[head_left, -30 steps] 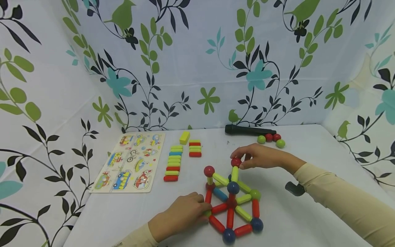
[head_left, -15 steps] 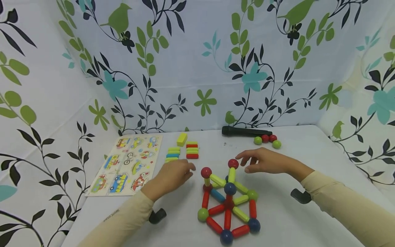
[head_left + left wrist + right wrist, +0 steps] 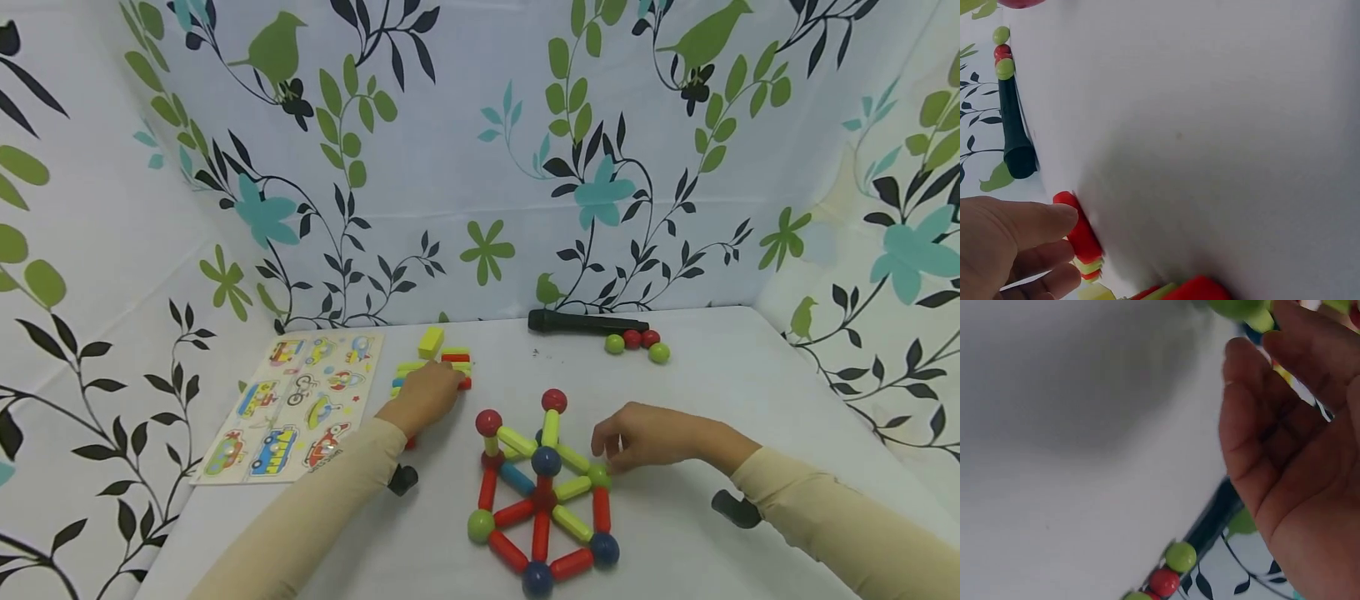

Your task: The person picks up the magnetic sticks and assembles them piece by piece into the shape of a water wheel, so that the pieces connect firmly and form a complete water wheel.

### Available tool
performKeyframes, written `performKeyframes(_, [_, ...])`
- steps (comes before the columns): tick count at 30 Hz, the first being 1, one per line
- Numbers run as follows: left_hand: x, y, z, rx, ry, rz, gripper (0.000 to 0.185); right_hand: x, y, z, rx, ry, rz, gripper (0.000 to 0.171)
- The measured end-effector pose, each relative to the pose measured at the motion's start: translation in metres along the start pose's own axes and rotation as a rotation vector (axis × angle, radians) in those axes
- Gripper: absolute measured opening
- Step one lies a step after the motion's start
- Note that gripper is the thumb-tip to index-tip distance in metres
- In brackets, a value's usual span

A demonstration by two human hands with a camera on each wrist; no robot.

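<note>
A ball-and-rod construction (image 3: 543,498) stands on the white table, with a ring of balls, spokes and raised red balls (image 3: 554,401) at its back. To its upper left, my left hand (image 3: 426,395) is over the rows of loose rods. In the left wrist view its thumb and fingers pinch a red rod (image 3: 1087,236) at the near end of the short row. My right hand (image 3: 647,435) is beside the construction's green ball (image 3: 599,476), fingers loosely bent and holding nothing. Whether its fingertips touch that ball, I cannot tell.
A picture puzzle board (image 3: 294,408) lies at the left. Behind the rods is a yellow block (image 3: 431,342). At the back, a black microphone-like stick (image 3: 581,322) lies with loose red and green balls (image 3: 659,353) beside it. A leaf-patterned cloth (image 3: 420,167) hangs behind.
My left hand has let go of the construction's left green ball and gone up-left to the rods. My right hand has left the top red ball and come down beside the right green ball.
</note>
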State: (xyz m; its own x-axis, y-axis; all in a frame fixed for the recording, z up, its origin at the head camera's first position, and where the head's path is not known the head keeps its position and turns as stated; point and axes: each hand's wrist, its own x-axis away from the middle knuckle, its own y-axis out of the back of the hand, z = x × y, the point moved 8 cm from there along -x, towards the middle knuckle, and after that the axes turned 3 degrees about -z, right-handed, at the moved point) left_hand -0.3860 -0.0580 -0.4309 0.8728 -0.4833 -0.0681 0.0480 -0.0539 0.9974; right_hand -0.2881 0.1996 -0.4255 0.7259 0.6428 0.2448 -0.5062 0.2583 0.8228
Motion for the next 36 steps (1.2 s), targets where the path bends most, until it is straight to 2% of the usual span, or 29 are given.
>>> performKeyframes(3, [0.0, -0.003, 0.002, -0.019, 0.008, 0.001, 0.016, 0.0, -0.013, 0.002, 0.028, -0.018, 0.031, 0.026])
performKeyframes(6, [-0.001, -0.003, 0.004, -0.033, 0.018, -0.006, 0.015, 0.0, -0.017, 0.001, 0.027, -0.04, 0.028, 0.029])
performKeyframes(15, [-0.001, -0.008, 0.004, -0.046, -0.008, 0.007, 0.028, -0.004, -0.026, -0.006, -0.001, -0.027, 0.006, 0.026])
performKeyframes(19, [-0.001, -0.01, 0.006, 0.006, 0.02, 0.017, 0.024, -0.005, -0.025, -0.006, 0.01, -0.021, -0.001, 0.025])
performKeyframes(21, [-0.001, -0.011, 0.01, 0.084, 0.066, 0.035, 0.025, -0.006, -0.024, -0.005, 0.012, -0.011, -0.004, 0.024])
performKeyframes(23, [0.001, -0.011, 0.014, 0.221, 0.124, 0.06, 0.028, -0.007, -0.023, -0.003, 0.014, 0.003, -0.005, 0.024])
performKeyframes(26, [0.005, -0.006, 0.014, 0.527, 0.198, 0.106, 0.03, -0.009, -0.022, -0.002, 0.015, 0.015, -0.009, 0.024])
performKeyframes(28, [0.01, 0.0, 0.01, 0.736, 0.234, 0.158, 0.028, -0.011, -0.021, -0.003, 0.02, 0.012, -0.012, 0.024])
performKeyframes(30, [0.016, 0.005, 0.004, 0.905, 0.27, 0.218, 0.026, -0.013, -0.02, -0.004, 0.025, 0.004, -0.014, 0.024])
performKeyframes(33, [0.024, 0.012, -0.005, 1.063, 0.31, 0.284, 0.024, -0.015, -0.019, -0.005, 0.026, -0.001, -0.018, 0.025])
performKeyframes(36, [0.028, 0.017, -0.015, 1.13, 0.309, 0.318, 0.022, -0.015, -0.019, -0.007, 0.016, -0.015, -0.023, 0.025])
